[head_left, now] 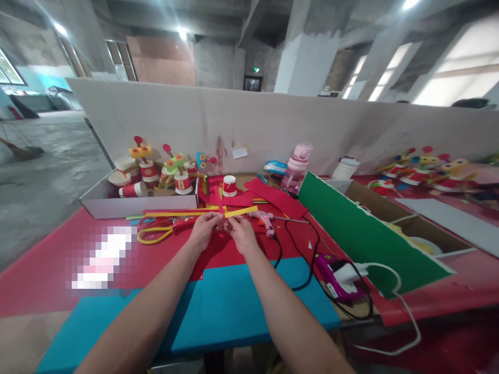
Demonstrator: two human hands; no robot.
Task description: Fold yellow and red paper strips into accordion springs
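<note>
Over the red tabletop, my left hand (206, 229) is closed in a pinch at the lower end of a red paper strip (219, 200), which points away from me. Close beside it, my right hand (242, 235) pinches a yellow paper strip (245, 211) that runs off to the right. The two strips meet at an angle between my fingertips; whether they are joined there is hidden. Just right of my right hand lies a pink glue gun (266, 223) with a black cord. More red and yellow strips (175, 212) lie behind my left hand, near yellow-handled scissors (154, 236).
At the back left, a white box (140, 206) holds paper-cup figures (182, 183). One cup (230, 185) stands behind my hands. Rightward are a green-sided divided box (362, 228), a purple power strip (335, 275) with cords, and a pink bottle (298, 166). Blue board (234, 306) covers the near edge.
</note>
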